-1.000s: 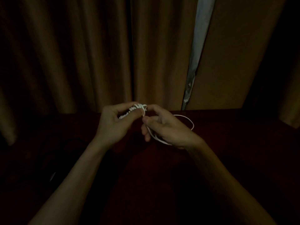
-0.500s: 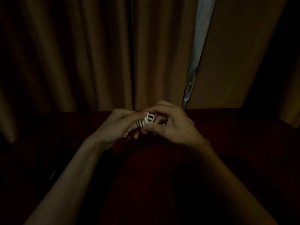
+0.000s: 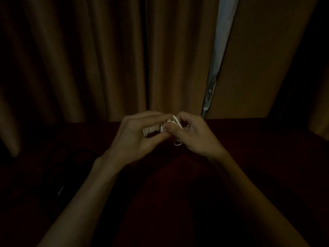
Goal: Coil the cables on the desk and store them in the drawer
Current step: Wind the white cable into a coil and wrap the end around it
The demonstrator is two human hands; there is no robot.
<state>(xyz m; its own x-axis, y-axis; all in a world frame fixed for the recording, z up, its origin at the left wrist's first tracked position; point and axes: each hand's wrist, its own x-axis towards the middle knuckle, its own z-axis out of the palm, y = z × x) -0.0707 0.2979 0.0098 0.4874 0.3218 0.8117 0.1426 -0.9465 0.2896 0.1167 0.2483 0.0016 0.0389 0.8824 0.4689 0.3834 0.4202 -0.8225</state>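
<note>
A thin white cable (image 3: 153, 129) is wound into a tight bundle of several turns. My left hand (image 3: 138, 138) grips that bundle between thumb and fingers, above the dark red desk (image 3: 267, 157). My right hand (image 3: 194, 134) pinches the cable's loose end right beside the bundle. A short white loop hangs below my right thumb. The two hands touch near the desk's far edge. No drawer is in view.
A black cable (image 3: 78, 157) lies in loose curves on the desk at the left, hard to make out in the dim light. Brown curtains (image 3: 106, 59) hang behind the desk, with a narrow pale gap to the right of centre.
The long white loop that trailed to the right a second ago has been wound onto the bundle. Only a short loop is left, and both hands have shifted slightly right.
</note>
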